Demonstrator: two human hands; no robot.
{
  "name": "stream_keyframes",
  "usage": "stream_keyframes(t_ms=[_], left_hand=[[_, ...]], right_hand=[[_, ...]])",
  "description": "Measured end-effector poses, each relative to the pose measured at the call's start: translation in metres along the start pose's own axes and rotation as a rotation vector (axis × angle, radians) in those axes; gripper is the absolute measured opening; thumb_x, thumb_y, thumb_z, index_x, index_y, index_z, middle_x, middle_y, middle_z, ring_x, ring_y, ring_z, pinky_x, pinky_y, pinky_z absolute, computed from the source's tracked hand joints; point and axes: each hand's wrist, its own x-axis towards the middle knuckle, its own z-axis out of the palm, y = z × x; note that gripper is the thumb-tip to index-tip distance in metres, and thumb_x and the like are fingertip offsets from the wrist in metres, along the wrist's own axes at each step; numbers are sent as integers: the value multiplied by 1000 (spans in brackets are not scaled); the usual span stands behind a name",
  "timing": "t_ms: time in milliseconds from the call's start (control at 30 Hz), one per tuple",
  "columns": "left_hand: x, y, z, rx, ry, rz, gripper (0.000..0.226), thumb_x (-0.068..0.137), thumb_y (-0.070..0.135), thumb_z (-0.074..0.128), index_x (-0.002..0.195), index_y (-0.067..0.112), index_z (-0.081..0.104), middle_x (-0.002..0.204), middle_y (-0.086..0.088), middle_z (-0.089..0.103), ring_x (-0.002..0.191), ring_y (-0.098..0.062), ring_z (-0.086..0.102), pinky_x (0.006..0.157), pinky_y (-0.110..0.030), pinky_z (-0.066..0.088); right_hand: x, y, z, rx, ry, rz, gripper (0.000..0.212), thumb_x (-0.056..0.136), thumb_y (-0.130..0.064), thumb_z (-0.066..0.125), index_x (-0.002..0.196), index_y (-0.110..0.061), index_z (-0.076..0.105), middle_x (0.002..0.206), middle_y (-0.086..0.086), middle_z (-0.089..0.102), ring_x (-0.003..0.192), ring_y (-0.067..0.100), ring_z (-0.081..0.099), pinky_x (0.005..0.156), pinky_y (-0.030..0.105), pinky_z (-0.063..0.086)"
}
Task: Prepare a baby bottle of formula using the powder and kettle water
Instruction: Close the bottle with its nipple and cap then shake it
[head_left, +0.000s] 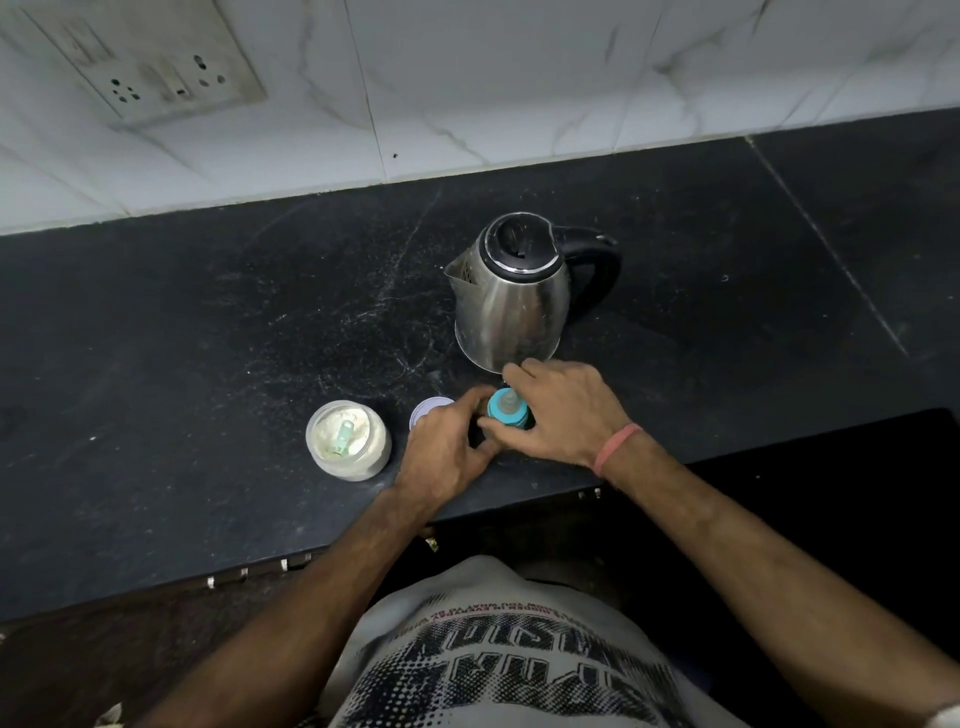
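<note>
In the head view, a dark stone table is seen from above, backed by a white marbled tile wall in which a switch and socket plate is set at the upper left. Near the table's front edge a baby bottle is stood upright, its teal collar and pale teat seen from the top. The bottle is grasped from both sides. The left hand is curled against the bottle's left side, with thumb and fingers wrapped round the body below the collar. The right hand is laid over the right side, its fingers curled round the collar; a pink band is worn on that wrist. Just behind the bottle a steel kettle is placed, lid closed, spout turned left and black handle to the right. To the left of the bottle an open jar of white powder is set, with a pale green scoop lying in the powder. Between jar and left hand a round white lid is partly hidden by the fingers.
</note>
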Motion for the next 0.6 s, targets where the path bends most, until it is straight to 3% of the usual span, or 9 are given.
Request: stream_keyframes(t_ms=[67, 167, 300, 367, 500, 600], left_hand=[[1, 0, -3, -14, -16, 12, 57, 96, 34, 86, 148, 27, 64, 125, 16, 80, 110, -3, 69, 86, -23, 50], [0, 3, -1, 23, 15, -45, 59, 94, 41, 88, 148, 30, 65, 111, 14, 81, 94, 1, 63, 78, -25, 42], [-6, 3, 7, 38, 52, -101, 53, 94, 44, 83, 143, 40, 62, 99, 10, 80, 92, -15, 73, 79, -37, 55], [-5, 2, 9, 60, 59, -97, 53, 94, 44, 83, 143, 40, 62, 99, 11, 81, 94, -17, 74, 78, -37, 53], [-3, 2, 7, 28, 69, -67, 57, 94, 41, 85, 147, 37, 64, 111, 13, 82, 100, -12, 74, 81, -31, 46], [-4, 5, 4, -3, 62, -84, 58, 93, 44, 89, 145, 37, 66, 116, 19, 80, 100, 1, 66, 85, -30, 49]], right_hand=[[6, 9, -2, 14, -59, -103, 58, 96, -81, 51, 106, -25, 62, 91, -8, 60, 76, 15, 59, 65, 34, 52], [18, 1, 3, -26, 26, -130, 51, 93, -72, 60, 84, -22, 64, 77, -5, 61, 67, 19, 61, 56, 34, 49], [12, -20, 9, -81, 99, 93, 52, 91, -68, 60, 72, -20, 66, 68, -2, 66, 61, 25, 66, 55, 33, 44], [6, -27, 8, -56, 99, 211, 56, 91, -73, 56, 71, -21, 64, 66, -2, 66, 59, 25, 66, 55, 33, 45], [-6, -20, -4, 51, -18, 258, 65, 91, -90, 46, 84, -26, 58, 78, -8, 65, 69, 17, 62, 61, 33, 45], [-29, -3, -20, 189, -23, 236, 62, 88, -91, 54, 85, -29, 51, 83, -13, 56, 79, 9, 53, 63, 32, 44]])
